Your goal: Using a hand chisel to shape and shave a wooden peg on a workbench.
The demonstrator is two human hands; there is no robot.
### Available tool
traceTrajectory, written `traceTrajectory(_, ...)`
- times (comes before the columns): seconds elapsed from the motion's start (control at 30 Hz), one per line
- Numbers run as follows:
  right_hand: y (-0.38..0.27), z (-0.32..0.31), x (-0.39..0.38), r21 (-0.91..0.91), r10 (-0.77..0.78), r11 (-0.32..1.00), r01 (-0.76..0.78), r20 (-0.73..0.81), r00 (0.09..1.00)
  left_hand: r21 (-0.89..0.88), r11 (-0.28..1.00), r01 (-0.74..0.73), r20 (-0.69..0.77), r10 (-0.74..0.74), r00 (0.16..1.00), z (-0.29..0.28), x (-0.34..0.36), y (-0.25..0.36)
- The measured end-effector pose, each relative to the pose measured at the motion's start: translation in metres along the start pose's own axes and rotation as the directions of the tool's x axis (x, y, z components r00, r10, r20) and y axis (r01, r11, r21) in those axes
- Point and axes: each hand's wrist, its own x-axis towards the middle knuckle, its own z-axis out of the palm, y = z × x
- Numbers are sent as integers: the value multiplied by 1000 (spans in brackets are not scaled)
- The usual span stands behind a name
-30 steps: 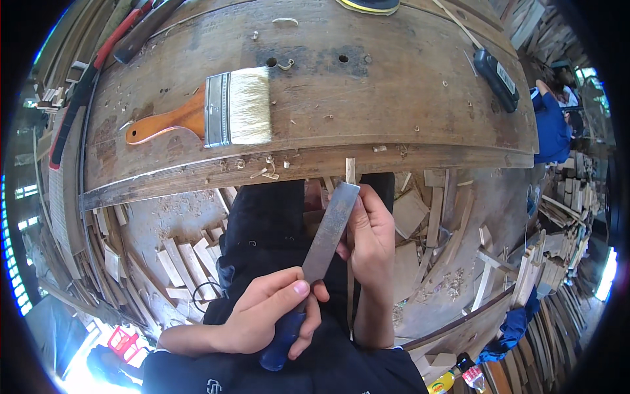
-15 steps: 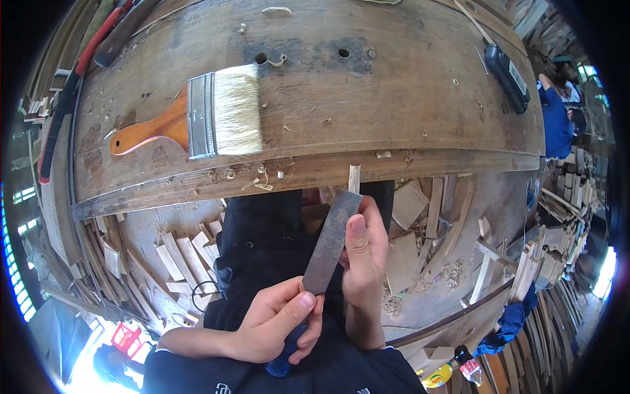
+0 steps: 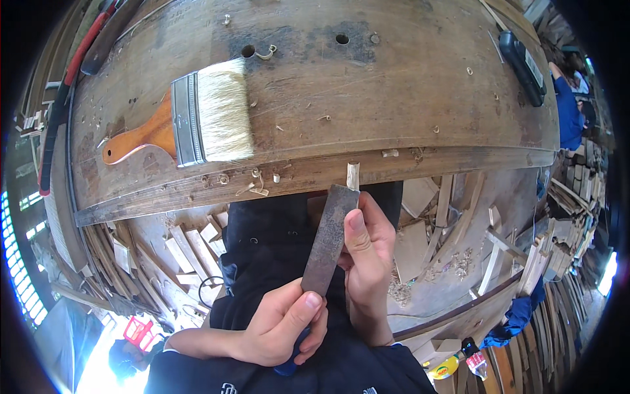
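Observation:
My left hand (image 3: 282, 325) is closed round the blue handle (image 3: 292, 358) of a flat, dark metal file (image 3: 326, 243). The file slants up and to the right in front of my lap. At its far end my right hand (image 3: 367, 253) is closed on a slim wooden stick (image 3: 353, 176), whose pale tip sticks up past the fingers at the bench's front edge. The file's end lies close against the stick; most of the stick is hidden by the file and the hand. My right thumb rests along the file's right side.
A wide paintbrush (image 3: 187, 118) lies on the wooden bench (image 3: 380, 98) among curled shavings. A black handheld device (image 3: 522, 69) lies at the far right, a red-handled tool (image 3: 85, 49) at the far left. Wood offcuts (image 3: 187, 253) cover the floor. A person in blue (image 3: 569, 111) is beyond.
The whole view has shifted slightly, so the bench items sit a little differently. The file stands slightly steeper, its far end slightly higher in view. Both hands keep their grips.

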Motion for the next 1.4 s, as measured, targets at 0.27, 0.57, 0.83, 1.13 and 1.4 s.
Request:
traceTrajectory(0.27, 3, 5, 5, -136, 7, 991, -6, 7, 1000, 244, 965, -95, -40, 108, 993, -2, 11, -2)
traceTrajectory(0.57, 17, 5, 1, 42, 182, 981, -192, 173, 968, 396, 913, -97, -60, 131, 990, -22, -10, 1)
traceTrajectory(0.83, 4, -1, 4, 158, 210, 954, -253, 247, 946, 323, 946, 32, -50, -17, 999, -21, -20, 9)
traceTrajectory(1.13, 14, 3, 0, -167, 45, 986, -19, 154, 987, 32, 992, 118, 18, -119, 993, -23, -23, 16)
traceTrajectory(1.4, 17, 14, -2, -296, -90, 951, 88, 7, 996, 133, 991, -8, -58, 16, 998, -11, -16, 1)
